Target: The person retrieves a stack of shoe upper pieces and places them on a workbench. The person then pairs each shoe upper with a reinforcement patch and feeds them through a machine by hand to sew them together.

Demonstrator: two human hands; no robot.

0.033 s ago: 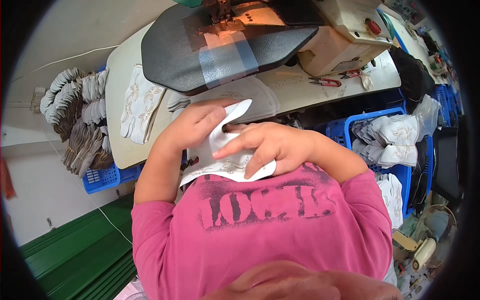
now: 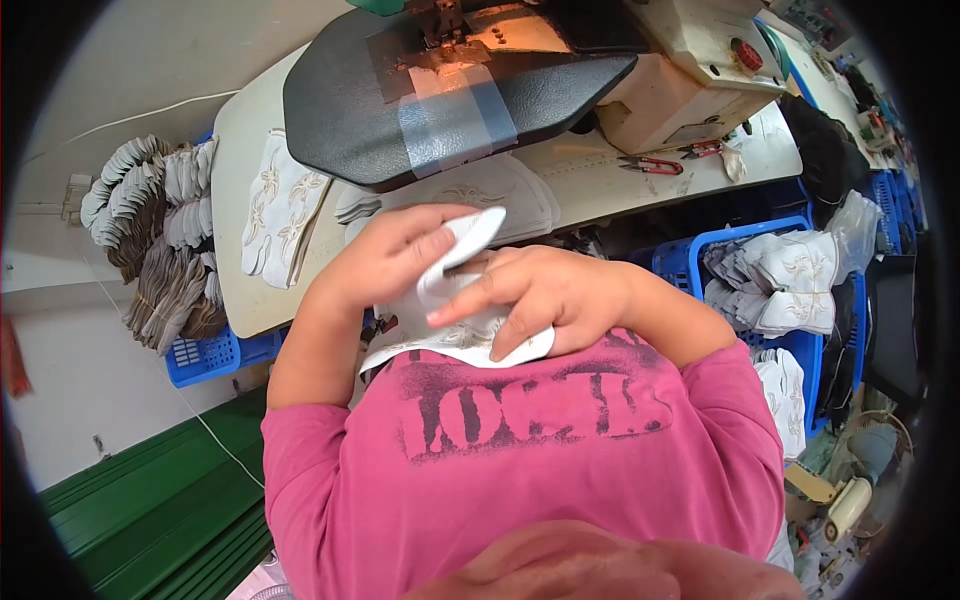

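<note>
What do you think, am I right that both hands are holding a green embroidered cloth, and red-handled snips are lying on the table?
Nearly! The embroidered cloth is white, not green, as the head view shows. The left hand and right hand do hold it, and red-handled snips lie on the table.

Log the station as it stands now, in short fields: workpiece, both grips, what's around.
Workpiece: white cloth piece with pale embroidery, one part raised in a fold
Left-hand grip: shut on the raised fold, thumb on top
Right-hand grip: thumb and extended index finger over the same cloth; pinch unclear
Ahead: black padded board with translucent tape across it
On cream worktop: red-handled metal snips
Right side: blue plastic basket holding bundled white embroidered cloth
</note>
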